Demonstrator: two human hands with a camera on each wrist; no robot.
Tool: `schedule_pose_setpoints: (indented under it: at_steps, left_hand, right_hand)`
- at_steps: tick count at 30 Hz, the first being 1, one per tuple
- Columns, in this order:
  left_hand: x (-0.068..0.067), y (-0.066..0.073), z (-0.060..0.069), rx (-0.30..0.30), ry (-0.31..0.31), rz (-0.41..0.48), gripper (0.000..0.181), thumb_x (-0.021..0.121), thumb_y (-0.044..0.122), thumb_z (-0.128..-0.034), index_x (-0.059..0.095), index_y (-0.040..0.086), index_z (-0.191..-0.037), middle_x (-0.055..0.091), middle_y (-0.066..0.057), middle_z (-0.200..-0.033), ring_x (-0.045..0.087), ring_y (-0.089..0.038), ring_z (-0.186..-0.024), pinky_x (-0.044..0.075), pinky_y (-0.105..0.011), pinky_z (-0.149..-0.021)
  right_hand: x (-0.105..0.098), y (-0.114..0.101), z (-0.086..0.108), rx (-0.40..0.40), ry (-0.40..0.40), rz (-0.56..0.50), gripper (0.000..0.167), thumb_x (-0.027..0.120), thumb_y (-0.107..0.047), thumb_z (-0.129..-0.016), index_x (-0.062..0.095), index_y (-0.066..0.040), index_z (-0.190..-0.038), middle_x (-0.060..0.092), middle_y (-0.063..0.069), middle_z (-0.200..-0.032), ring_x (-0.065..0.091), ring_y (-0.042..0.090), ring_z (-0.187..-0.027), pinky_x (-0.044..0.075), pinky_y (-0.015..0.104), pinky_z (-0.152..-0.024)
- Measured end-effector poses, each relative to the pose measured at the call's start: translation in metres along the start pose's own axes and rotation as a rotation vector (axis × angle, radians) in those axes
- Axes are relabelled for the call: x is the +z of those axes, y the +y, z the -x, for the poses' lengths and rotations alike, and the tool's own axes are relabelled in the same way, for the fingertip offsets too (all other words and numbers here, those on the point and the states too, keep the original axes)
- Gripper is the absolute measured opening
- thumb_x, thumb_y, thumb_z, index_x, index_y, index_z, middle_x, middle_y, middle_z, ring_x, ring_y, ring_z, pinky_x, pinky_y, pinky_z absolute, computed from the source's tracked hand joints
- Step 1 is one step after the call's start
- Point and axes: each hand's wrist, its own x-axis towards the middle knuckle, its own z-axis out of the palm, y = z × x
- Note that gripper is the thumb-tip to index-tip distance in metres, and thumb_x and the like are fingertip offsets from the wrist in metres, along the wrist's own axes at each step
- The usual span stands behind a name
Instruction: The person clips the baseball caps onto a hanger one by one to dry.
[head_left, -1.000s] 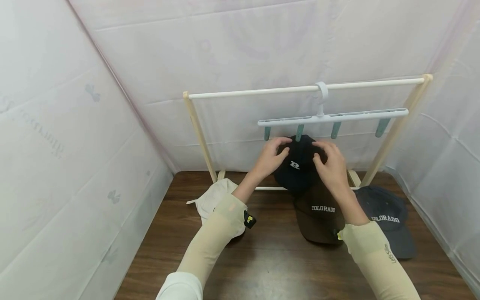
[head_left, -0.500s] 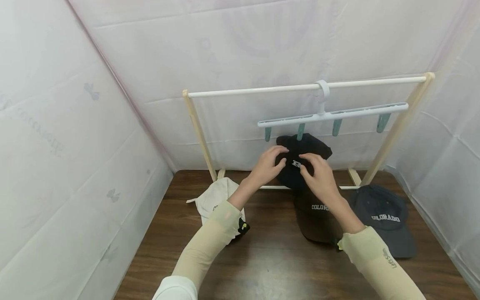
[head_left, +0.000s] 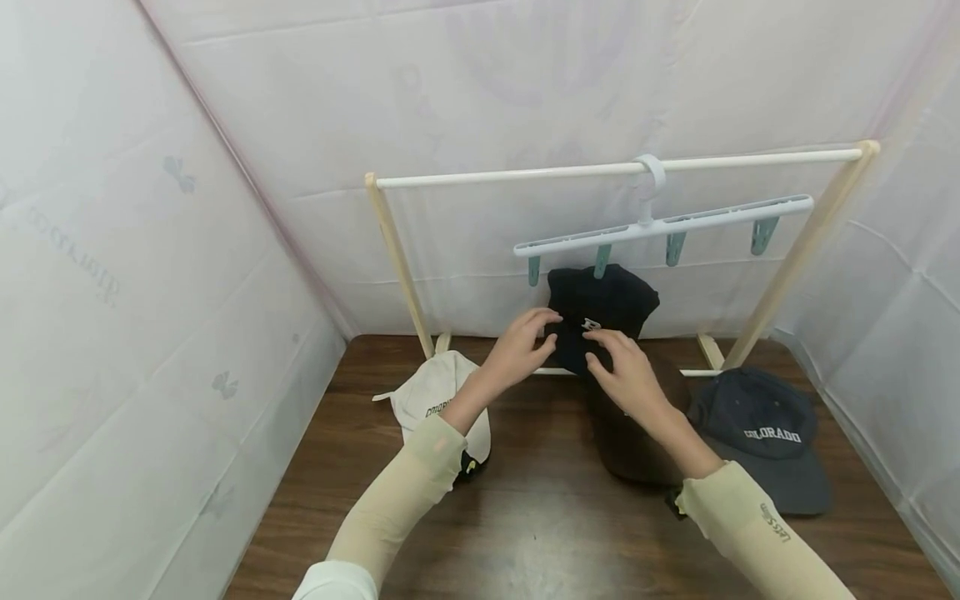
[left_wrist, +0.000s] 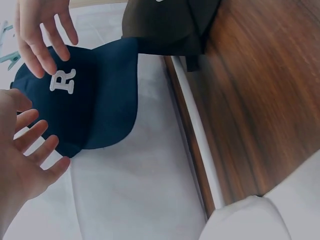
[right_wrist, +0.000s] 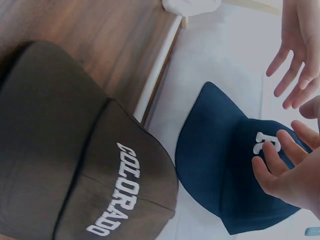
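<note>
A dark baseball cap with a white letter R hangs by a green clip from the white hanger. My left hand is in front of the cap's left side, its fingers loosely bent around nothing. Beside it, my right hand stands before the cap's lower right, also holding nothing. Both wrist views show gaps between the spread fingers and no grip on the cap; whether a fingertip brushes it I cannot tell. A brown cap lettered COLORADO lies below, partly covered by my right hand in the head view.
The hanger hooks over the white rail of a wooden-ended rack and tilts down to the left. A cream cap lies at the left of the brown table, and a dark grey cap at the right.
Both hands have moved down and away from the cap's upper part. The hanger has tilted further, its right end rising, and the black cap has turned slightly on its clip.
</note>
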Motion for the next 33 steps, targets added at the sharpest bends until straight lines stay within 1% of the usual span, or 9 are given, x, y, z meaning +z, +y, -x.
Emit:
schedule_pose_setpoints:
  at_steps: [3,8,13,18,22,26,28,33]
  left_hand:
    - [0.002,-0.002,0.007,-0.003,-0.009,-0.022,0.033,0.058,0.016,-0.1037,0.061,0.008,-0.135,0.056,-0.007,-0.142,0.051,-0.023,-0.134,0.048,-0.034,-0.105]
    - [0.005,-0.003,0.018,-0.019,-0.035,-0.065,0.032,0.058,0.018,-0.1036,0.062,0.009,-0.134,0.057,-0.007,-0.142,0.05,-0.024,-0.135,0.043,-0.038,-0.111]
    - [0.01,-0.007,0.03,-0.039,-0.053,-0.116,0.031,0.058,0.019,-0.1035,0.063,0.01,-0.133,0.057,-0.006,-0.141,0.052,-0.024,-0.132,0.044,-0.04,-0.11]
    - [0.016,-0.014,0.042,-0.057,-0.074,-0.155,0.031,0.058,0.02,-0.1033,0.064,0.011,-0.132,0.058,-0.005,-0.14,0.054,-0.024,-0.13,0.046,-0.041,-0.108]
    - [0.022,-0.019,0.052,-0.07,-0.092,-0.154,0.031,0.058,0.02,-0.1032,0.064,0.01,-0.132,0.059,-0.005,-0.139,0.055,-0.024,-0.128,0.047,-0.041,-0.107]
    - [0.025,-0.021,0.061,-0.094,-0.107,-0.139,0.031,0.058,0.02,-0.1035,0.064,0.009,-0.132,0.059,-0.006,-0.139,0.055,-0.025,-0.127,0.047,-0.042,-0.106]
    - [0.024,-0.022,0.065,-0.1,-0.109,-0.135,0.031,0.058,0.02,-0.1037,0.064,0.009,-0.132,0.059,-0.007,-0.138,0.055,-0.026,-0.127,0.047,-0.041,-0.106]
    - [0.023,-0.024,0.073,-0.102,-0.086,-0.153,0.031,0.059,0.018,-0.1022,0.064,0.009,-0.131,0.061,-0.007,-0.136,0.056,-0.026,-0.126,0.047,-0.04,-0.106]
  right_hand:
    - [0.004,0.0,0.004,0.008,-0.023,-0.001,0.035,0.062,-0.017,-0.102,0.061,-0.006,-0.135,0.058,0.019,-0.137,0.058,0.037,-0.119,0.05,0.057,-0.095]
    - [0.012,0.0,0.01,0.001,-0.051,-0.002,0.035,0.063,-0.017,-0.101,0.062,-0.006,-0.135,0.058,0.019,-0.137,0.057,0.038,-0.12,0.049,0.057,-0.097]
    - [0.019,-0.001,0.016,0.003,-0.076,-0.009,0.035,0.064,-0.018,-0.101,0.062,-0.006,-0.134,0.058,0.019,-0.137,0.056,0.038,-0.123,0.048,0.058,-0.1]
    - [0.025,0.001,0.019,0.024,-0.078,-0.012,0.036,0.065,-0.017,-0.101,0.062,-0.006,-0.134,0.058,0.018,-0.137,0.057,0.037,-0.121,0.049,0.057,-0.098]
    - [0.029,0.002,0.023,0.042,-0.069,-0.022,0.035,0.066,-0.015,-0.099,0.062,-0.006,-0.134,0.059,0.018,-0.136,0.059,0.037,-0.118,0.051,0.055,-0.096]
    - [0.032,0.004,0.025,0.063,-0.085,-0.026,0.036,0.066,-0.016,-0.1,0.062,-0.008,-0.135,0.059,0.016,-0.136,0.06,0.036,-0.118,0.052,0.053,-0.095]
    - [0.033,0.004,0.026,0.068,-0.093,-0.026,0.036,0.065,-0.017,-0.101,0.062,-0.009,-0.135,0.058,0.015,-0.136,0.059,0.035,-0.119,0.052,0.053,-0.095]
    - [0.038,0.001,0.027,0.066,-0.11,-0.031,0.036,0.064,-0.021,-0.101,0.061,-0.008,-0.136,0.058,0.015,-0.137,0.059,0.035,-0.119,0.052,0.052,-0.096]
